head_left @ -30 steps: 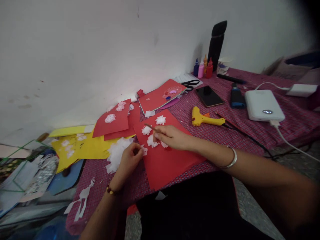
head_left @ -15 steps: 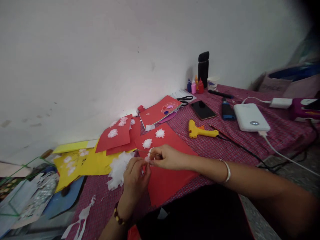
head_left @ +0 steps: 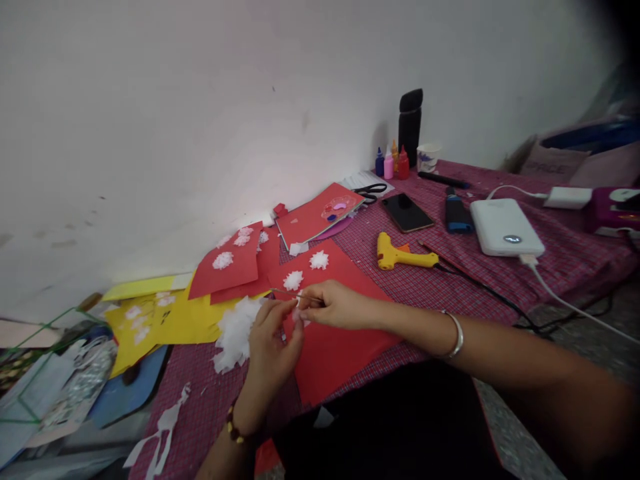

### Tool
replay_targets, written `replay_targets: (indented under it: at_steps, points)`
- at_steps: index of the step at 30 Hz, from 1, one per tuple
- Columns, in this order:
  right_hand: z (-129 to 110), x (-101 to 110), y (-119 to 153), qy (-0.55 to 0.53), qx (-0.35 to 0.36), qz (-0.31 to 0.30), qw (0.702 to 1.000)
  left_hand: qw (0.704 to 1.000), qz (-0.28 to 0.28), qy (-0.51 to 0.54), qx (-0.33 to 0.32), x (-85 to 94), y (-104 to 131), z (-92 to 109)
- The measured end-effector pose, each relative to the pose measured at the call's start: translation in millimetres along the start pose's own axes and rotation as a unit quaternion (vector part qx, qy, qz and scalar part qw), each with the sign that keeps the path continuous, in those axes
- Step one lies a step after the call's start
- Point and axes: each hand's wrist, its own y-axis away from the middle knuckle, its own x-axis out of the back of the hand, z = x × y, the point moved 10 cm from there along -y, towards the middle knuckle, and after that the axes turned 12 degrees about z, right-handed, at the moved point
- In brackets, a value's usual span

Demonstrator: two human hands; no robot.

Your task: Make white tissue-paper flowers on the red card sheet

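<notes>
Left hand (head_left: 275,337) and right hand (head_left: 333,305) met over the near-left part of the red sheet (head_left: 333,340), fingertips pinched narrowly on a small white paper piece (head_left: 299,308); right also held a thin stick (head_left: 295,293). The sheet reached the table's (head_left: 193,413) front edge; bare cloth separated it from the yellow glue gun (head_left: 405,255). White, frilled paper flowers (head_left: 319,260) dotted it. Bag (head_left: 555,160) lettering: partly legible, "ACE".

Background: plain pale wall (head_left: 200,100), marked at left. Table covered with checked, reddish-purple cloth (head_left: 360,243), set against wall. Speckled grey floor (head_left: 530,407) visible at near right. Lighting: dim, uneven.
</notes>
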Motion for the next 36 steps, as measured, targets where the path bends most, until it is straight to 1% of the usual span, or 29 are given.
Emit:
replay_targets:
  at_steps: [2, 4, 5, 7, 8, 10, 11, 13, 15, 17, 20, 23, 26, 28, 30, 31, 34, 36]
  points:
    - [-1, 0, 0, 0.016, 0.009, -0.001, 1.0, 0.998, -0.028, 0.024, 0.046, -4.9, -1, -7]
    - [-4, 2, 0, 0.023, 0.019, 0.003, 1.0, 0.991, -0.06, 0.066, 0.104, -10.6, 1, -18]
    - [-6, 6, -1, 0.02, 0.023, 0.013, 0.999, 0.982, -0.076, 0.098, 0.14, -14.4, 3, -25]
    - [-10, 22, -5, -0.007, 0.022, 0.062, 0.998, 0.954, -0.101, 0.175, 0.222, -23.4, 9, -42]
    - [-12, 34, -6, -0.028, 0.021, 0.095, 0.995, 0.935, -0.104, 0.214, 0.264, -27.7, 12, -51]
    - [-17, 57, -8, -0.064, 0.029, 0.154, 0.986, 0.899, -0.092, 0.272, 0.33, -34.3, 16, -66]
    - [-19, 65, -8, -0.072, 0.037, 0.169, 0.982, 0.887, -0.081, 0.289, 0.351, -36.6, 17, -71]
    - [-22, 73, -9, -0.074, 0.051, 0.169, 0.981, 0.871, -0.062, 0.311, 0.374, -40.5, 18, -78]
    - [-21, 69, -9, -0.089, 0.052, 0.144, 0.984, 0.862, -0.046, 0.328, 0.384, -43.3, 17, -78]
    - [-17, 59, -8, -0.111, 0.045, 0.117, 0.986, 0.851, -0.037, 0.348, 0.392, -45.9, 17, -76]
    - [-12, 51, -6, -0.099, 0.041, 0.117, 0.987, 0.822, -0.03, 0.396, 0.408, -49.5, 18, -74]
    - [-8, 49, -7, -0.06, 0.033, 0.127, 0.99, 0.773, -0.018, 0.46, 0.437, -51.5, 19, -75]
    - [-3, 35, -8, -0.048, 0.0, 0.08, 0.996, 0.716, -0.007, 0.52, 0.465, -53.6, 22, -75]
    - [-1, 22, -7, -0.065, -0.024, 0.042, 0.997, 0.69, -0.01, 0.553, 0.467, -55.2, 23, -73]
    - [1, 10, -5, -0.078, -0.04, 0.016, 0.996, 0.68, -0.022, 0.576, 0.453, -56.7, 22, -69]
    - [1, 6, -4, -0.081, -0.042, 0.014, 0.996, 0.679, -0.031, 0.581, 0.447, -57.7, 21, -67]
    - [3, 3, -5, -0.08, -0.042, 0.032, 0.995, 0.684, -0.044, 0.58, 0.441, -59.8, 22, -65]
    - [5, 4, -6, -0.089, -0.05, 0.04, 0.994, 0.682, -0.041, 0.577, 0.447, -60.3, 23, -66]
